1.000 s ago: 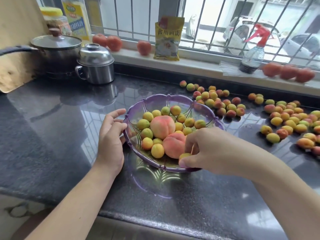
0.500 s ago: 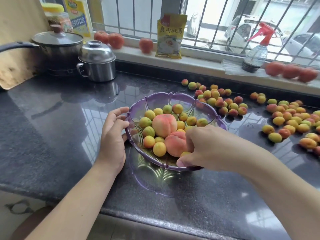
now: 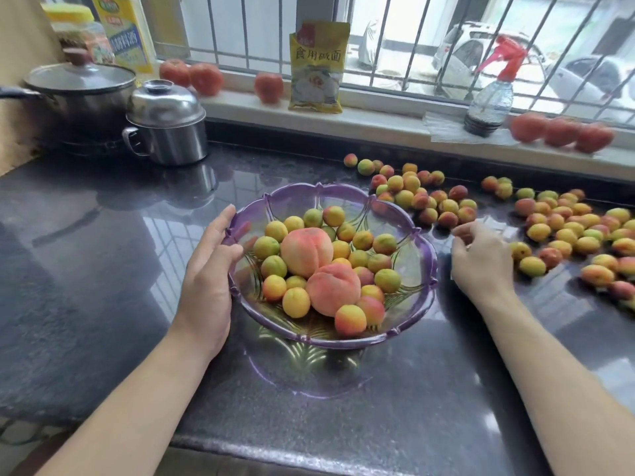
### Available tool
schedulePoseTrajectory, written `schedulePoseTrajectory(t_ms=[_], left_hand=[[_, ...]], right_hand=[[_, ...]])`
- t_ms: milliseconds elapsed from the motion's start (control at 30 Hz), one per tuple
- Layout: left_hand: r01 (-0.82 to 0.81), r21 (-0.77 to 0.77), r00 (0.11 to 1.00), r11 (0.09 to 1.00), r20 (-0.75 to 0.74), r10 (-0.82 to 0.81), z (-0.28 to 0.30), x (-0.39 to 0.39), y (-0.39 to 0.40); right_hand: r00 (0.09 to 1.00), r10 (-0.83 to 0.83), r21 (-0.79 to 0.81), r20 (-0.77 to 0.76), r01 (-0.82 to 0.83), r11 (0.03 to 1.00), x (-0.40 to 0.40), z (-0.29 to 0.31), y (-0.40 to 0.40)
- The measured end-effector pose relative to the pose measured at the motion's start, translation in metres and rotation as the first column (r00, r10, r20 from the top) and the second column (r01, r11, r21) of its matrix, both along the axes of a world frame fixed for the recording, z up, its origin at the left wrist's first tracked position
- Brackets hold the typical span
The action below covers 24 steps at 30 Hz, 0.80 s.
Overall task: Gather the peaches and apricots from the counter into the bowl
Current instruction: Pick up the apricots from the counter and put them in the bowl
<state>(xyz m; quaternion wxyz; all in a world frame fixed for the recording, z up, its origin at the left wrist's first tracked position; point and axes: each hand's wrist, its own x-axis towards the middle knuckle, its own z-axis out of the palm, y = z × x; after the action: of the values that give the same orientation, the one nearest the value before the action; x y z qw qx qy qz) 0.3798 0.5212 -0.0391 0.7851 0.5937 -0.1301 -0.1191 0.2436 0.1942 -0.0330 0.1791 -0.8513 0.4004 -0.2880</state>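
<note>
A clear purple bowl stands on the dark counter, holding two peaches and several small apricots. My left hand holds the bowl's left rim, thumb over the edge. Just right of the bowl, my right hand hovers low over the counter with fingers loosely curled and nothing visible in them. It is at the near edge of the loose apricots, which spread to the right. Another cluster of apricots lies behind the bowl.
A lidded pot and a steel lidded mug stand at the back left. The window sill carries tomatoes, a yellow packet and a spray bottle. The counter's front edge runs close below the bowl.
My right hand let go of an apricot in the bowl's near side, left the bowl and moved right to the loose apricots. My left hand stayed on the rim.
</note>
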Motion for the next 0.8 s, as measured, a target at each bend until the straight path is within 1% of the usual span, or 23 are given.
schedulePoseTrajectory(t_ms=[67, 133, 300, 400, 533, 600, 700, 800], left_hand=[[-0.004, 0.006, 1.0, 1.0, -0.003, 0.004, -0.001, 0.001, -0.001], [-0.015, 0.006, 1.0, 1.0, -0.005, 0.015, -0.001, 0.001, -0.001], [-0.023, 0.021, 1.0, 1.0, -0.01, 0.023, 0.0, 0.0, 0.0], [-0.018, 0.047, 1.0, 0.999, 0.005, 0.018, 0.001, -0.001, 0.0], [-0.019, 0.046, 1.0, 0.999, 0.011, 0.019, 0.0, 0.0, 0.0], [-0.017, 0.047, 1.0, 0.999, 0.011, 0.016, 0.001, -0.001, 0.0], [-0.017, 0.047, 1.0, 0.999, 0.014, 0.016, 0.002, -0.001, 0.0], [-0.019, 0.048, 0.999, 0.999, 0.027, 0.017, 0.002, -0.002, 0.0]], right_hand=[[1.0, 0.006, -0.078, -0.005, -0.007, 0.997, 0.005, -0.006, -0.002], [0.998, 0.007, -0.138, -0.065, -0.016, 0.99, 0.012, -0.005, -0.003], [0.976, -0.078, -0.138, -0.202, 0.051, 0.989, 0.027, 0.0, -0.01], [0.966, -0.08, -0.168, -0.248, 0.038, 0.985, 0.03, -0.001, -0.014], [0.982, -0.078, -0.167, -0.17, 0.049, 0.985, 0.029, -0.003, -0.016], [0.994, -0.056, -0.138, -0.095, 0.042, 0.989, 0.027, -0.004, -0.018], [0.999, 0.018, -0.073, 0.047, -0.014, 0.997, 0.019, -0.006, -0.019], [0.991, 0.086, -0.046, 0.099, -0.081, 0.996, 0.011, -0.005, -0.014]])
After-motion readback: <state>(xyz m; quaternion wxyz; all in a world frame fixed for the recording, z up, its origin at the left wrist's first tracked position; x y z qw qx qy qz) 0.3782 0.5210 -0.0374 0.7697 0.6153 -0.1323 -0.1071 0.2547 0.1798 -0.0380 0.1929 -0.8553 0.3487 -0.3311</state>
